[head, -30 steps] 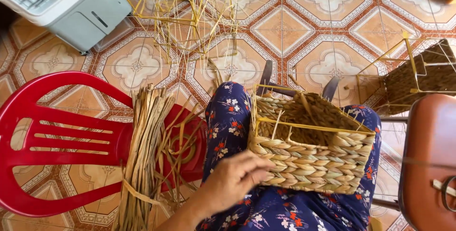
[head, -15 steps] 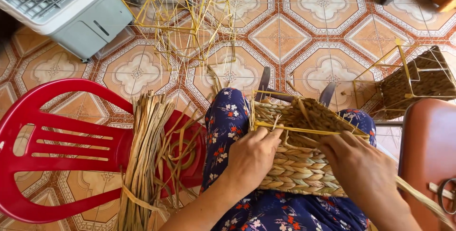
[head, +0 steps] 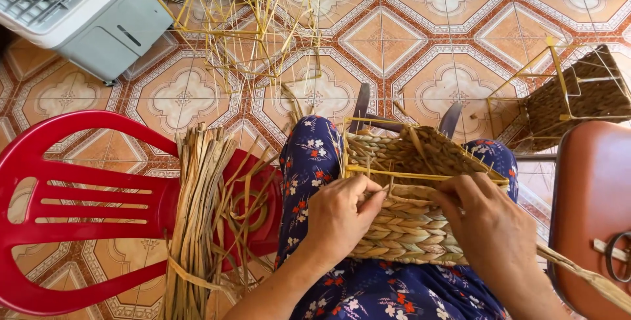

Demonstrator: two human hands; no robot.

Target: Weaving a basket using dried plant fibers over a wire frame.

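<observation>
Fingers of the left hand [head: 338, 218] pinch a strand at the rim of the woven basket [head: 407, 228] on the lap; the right hand [head: 490, 228] curls closed over the weave at three o'clock. Dried reeds [head: 197, 215] lie across the red chair [head: 79, 208] at nine. Wire frame [head: 230, 17] at twelve.

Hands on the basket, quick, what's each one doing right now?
Left hand: closed on the near rim of the woven basket, fingers pinching the weave.
Right hand: curled on the basket's right side, gripping a flat fibre strand.
</observation>
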